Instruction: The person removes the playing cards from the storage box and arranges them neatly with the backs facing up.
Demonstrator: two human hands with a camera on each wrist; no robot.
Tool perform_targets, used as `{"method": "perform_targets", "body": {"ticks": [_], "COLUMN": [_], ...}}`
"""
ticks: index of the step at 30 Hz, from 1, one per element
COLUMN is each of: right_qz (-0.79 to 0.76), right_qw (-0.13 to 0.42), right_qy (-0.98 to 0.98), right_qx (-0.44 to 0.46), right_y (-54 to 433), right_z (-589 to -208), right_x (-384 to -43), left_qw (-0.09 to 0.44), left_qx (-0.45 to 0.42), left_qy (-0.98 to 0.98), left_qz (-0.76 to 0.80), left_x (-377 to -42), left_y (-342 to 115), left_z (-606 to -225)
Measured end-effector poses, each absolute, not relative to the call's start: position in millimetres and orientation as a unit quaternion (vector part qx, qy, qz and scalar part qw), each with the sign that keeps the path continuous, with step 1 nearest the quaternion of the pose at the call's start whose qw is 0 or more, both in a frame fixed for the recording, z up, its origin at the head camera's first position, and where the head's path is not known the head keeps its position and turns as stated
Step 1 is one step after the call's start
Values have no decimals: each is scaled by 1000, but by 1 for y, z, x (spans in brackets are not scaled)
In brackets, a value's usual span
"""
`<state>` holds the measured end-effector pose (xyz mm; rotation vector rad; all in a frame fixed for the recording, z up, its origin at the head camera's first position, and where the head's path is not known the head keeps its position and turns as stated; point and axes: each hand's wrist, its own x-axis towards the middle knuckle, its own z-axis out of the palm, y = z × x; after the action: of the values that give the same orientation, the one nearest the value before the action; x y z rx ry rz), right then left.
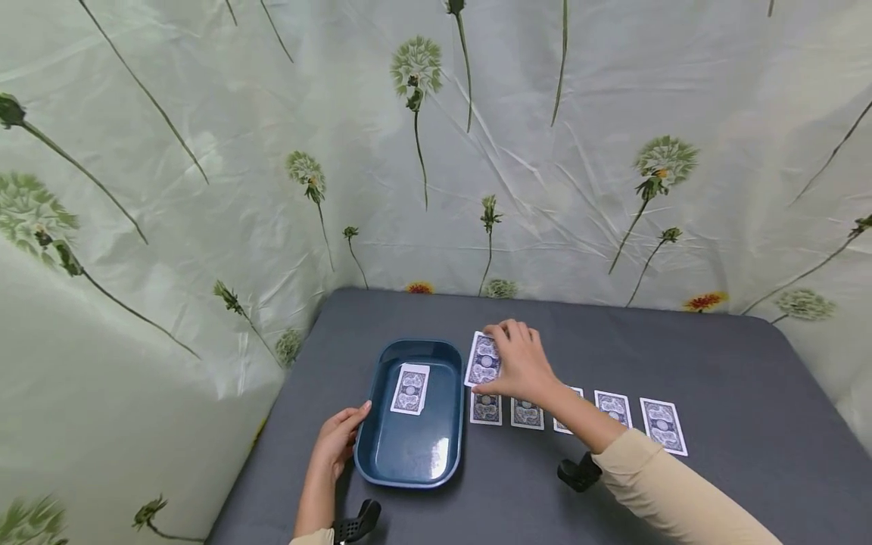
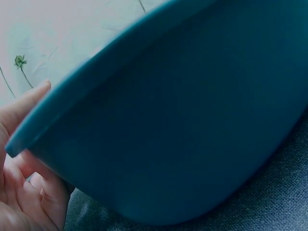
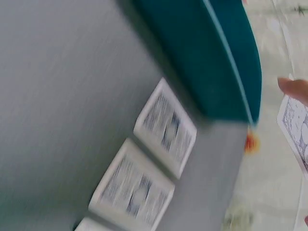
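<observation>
My left hand (image 1: 337,439) grips the left rim of a dark blue rectangular tray (image 1: 398,458), thumb over the edge and other fingers beneath it, as the left wrist view shows. Face-down playing cards (image 1: 411,389) lie in a small pile inside the tray. Just right of the tray, my right hand (image 1: 521,363) holds one playing card (image 1: 482,354) by its opposite short edges, patterned back up, above the table. In the right wrist view that card (image 3: 298,125) shows only partly, at the right edge.
Several face-down cards (image 1: 664,426) form a row on the grey table (image 1: 518,492), right of the tray; my right forearm partly covers the row. A flower-printed sheet (image 1: 531,189) hangs behind the table and along its left side.
</observation>
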<state>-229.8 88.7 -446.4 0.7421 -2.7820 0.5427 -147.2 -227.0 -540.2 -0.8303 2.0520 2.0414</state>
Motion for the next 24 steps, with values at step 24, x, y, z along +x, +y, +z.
{"method": "perform_targets", "body": {"ticks": [24], "right_qz": [137], "right_qw": [69], "right_qy": [-972], "right_qx": [179], "right_y": [376], "right_z": [-479], "right_x": [-182], "left_qw": [98], "left_qx": [-284], "left_qy": [681], "left_qz": [667], "left_x": [-144], "left_y": [-225], "left_z": [-535]}}
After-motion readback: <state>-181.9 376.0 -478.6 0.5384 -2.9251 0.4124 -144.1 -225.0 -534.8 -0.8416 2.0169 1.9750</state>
